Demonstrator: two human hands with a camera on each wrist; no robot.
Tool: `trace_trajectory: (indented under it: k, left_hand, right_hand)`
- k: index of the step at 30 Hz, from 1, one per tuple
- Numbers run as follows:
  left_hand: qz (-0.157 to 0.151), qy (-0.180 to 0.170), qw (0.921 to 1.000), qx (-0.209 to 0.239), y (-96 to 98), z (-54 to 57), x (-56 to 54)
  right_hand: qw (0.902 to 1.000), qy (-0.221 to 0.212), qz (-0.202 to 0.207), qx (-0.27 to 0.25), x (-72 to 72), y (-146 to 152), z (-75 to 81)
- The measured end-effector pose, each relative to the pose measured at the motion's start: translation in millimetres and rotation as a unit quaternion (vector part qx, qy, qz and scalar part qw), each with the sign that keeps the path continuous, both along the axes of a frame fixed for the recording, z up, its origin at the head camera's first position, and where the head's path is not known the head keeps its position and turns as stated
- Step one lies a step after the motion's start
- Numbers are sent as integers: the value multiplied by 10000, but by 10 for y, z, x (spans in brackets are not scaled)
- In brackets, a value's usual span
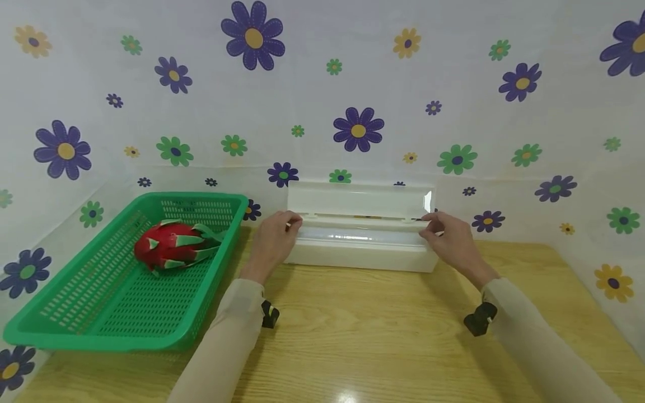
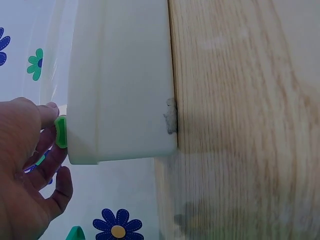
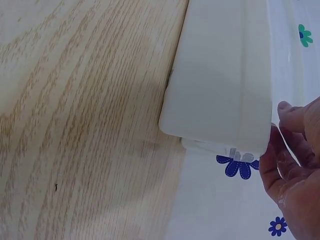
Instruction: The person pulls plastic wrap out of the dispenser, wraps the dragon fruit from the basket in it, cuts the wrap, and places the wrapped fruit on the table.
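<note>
A long white plastic wrap dispenser (image 1: 360,258) stands on the table, its lid (image 1: 347,200) raised against the back. Inside lies a shiny roll of clear plastic wrap (image 1: 353,236). My left hand (image 1: 274,240) is at the dispenser's left end, thumb and forefinger pinching the edge of the wrap. At the opposite end, my right hand (image 1: 450,240) pinches the wrap the same way. The left wrist view shows a green tab (image 2: 61,131) beside my fingers. In the right wrist view, the thumb and fingers sit just past the dispenser's corner; the film there is barely visible.
To the left, a green plastic basket (image 1: 183,336) holds a red dragon fruit (image 1: 173,245). A flower-printed white cloth (image 1: 302,101) hangs behind the wooden table (image 1: 353,330). Black wrist cameras show on both sleeves.
</note>
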State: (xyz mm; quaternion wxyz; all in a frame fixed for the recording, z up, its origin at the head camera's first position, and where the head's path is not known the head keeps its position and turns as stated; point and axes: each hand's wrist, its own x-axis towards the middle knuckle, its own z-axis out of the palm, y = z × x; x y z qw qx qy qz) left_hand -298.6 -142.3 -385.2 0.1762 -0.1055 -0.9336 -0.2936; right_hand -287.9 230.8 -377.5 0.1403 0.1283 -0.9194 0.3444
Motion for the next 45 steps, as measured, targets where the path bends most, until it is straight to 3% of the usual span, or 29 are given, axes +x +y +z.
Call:
trace_trajectory:
  k: [7, 30, 36, 41, 45]
  left_hand:
    - [-6, 51, 10000, 57, -1, 17, -24]
    - [261, 335, 9990, 169, 32, 65, -32]
    - [126, 260, 9987, 411, 51, 76, -48]
    - [3, 250, 9978, 621, 67, 80, -90]
    - [-49, -52, 9956, 932, 68, 82, -97]
  right_hand:
    - [9995, 299, 48, 129, -22, 9, 7]
    - [9977, 28, -397, -541, -61, -29, -6]
    - [9972, 46, -527, -525, -85, -65, 8]
    - [9961, -347, -442, -680, -73, -82, 39]
    - [9935, -698, -271, -860, -60, -88, 39]
